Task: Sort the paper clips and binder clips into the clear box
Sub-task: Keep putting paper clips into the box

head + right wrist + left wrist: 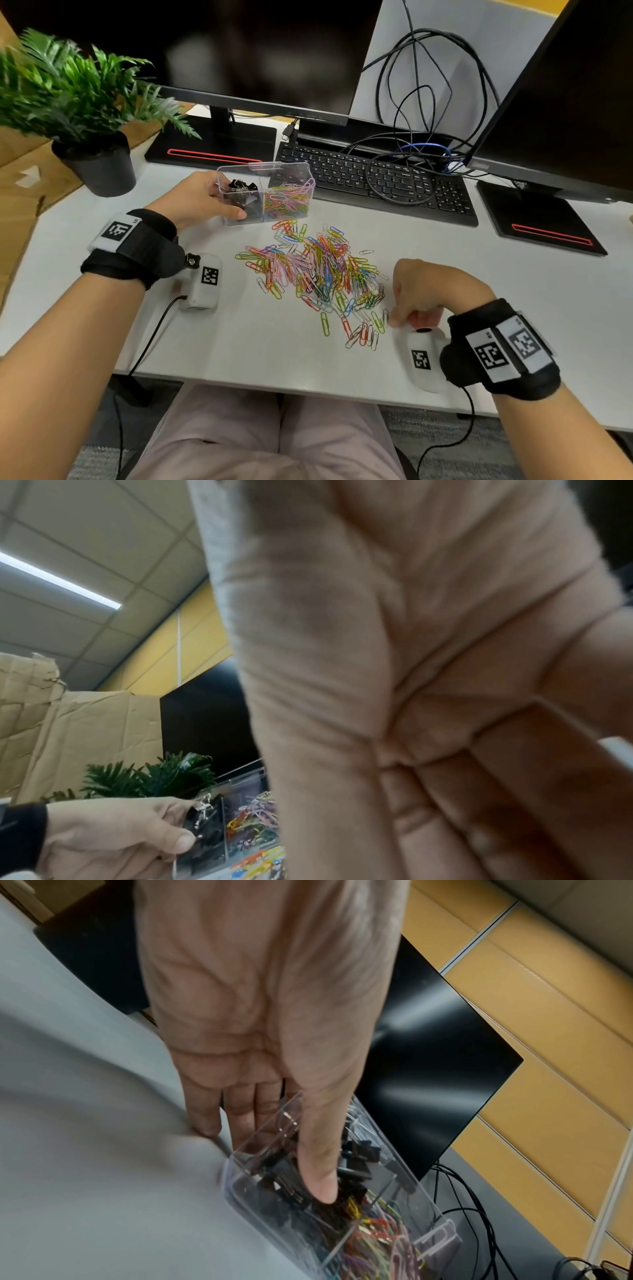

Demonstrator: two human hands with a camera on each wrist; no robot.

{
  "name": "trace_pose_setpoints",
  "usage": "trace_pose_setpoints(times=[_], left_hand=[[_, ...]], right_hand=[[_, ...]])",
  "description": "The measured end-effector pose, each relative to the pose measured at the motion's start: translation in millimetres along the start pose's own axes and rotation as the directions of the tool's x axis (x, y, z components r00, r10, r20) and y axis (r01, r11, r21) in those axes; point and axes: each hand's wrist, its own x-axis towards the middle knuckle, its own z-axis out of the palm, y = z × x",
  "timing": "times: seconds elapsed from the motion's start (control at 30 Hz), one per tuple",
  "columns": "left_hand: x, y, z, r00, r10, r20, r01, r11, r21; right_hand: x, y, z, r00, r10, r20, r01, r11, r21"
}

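The clear two-part box [239,167] stands on the white desk behind a loose pile of coloured paper clips [315,274]. Black binder clips [241,186] fill its left part and coloured paper clips [287,202] its right part. My left hand [222,200] grips the box's left end, thumb [318,1177] on the front wall and fingers behind it. The right wrist view also catches that hand [137,837] on the box [219,831]. My right hand [404,315] sits knuckles up at the pile's near right edge, fingers curled into the palm [445,804]. No clip shows inside it.
A black keyboard [376,178] draped with cables [411,137] lies right behind the box. Two monitor bases [212,147] [537,219] flank it. A potted plant [99,164] stands far left. The desk's front edge [308,387] runs just below my wrists.
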Motion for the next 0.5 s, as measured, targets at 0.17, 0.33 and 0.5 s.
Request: trace_pose_setpoints(times=[0.17,0.33,0.5], left_hand=[[-1,2,0,1.0,-0.001,0.002,0.001,1.0,0.007],[-3,3,1,1.0,-0.001,-0.004,0.001,1.0,0.015],[1,0,0,1.0,-0.011,-0.005,0.011,1.0,0.001]], right_hand=[[13,-15,-7,0.995,-0.068,-0.078,0.076,0.991,0.108],[15,-20,-14,0.963,-0.106,-0.248,0.139,0.983,0.12],[14,-24,-11,0.98,-0.109,-0.165,0.116,0.993,0.033]])
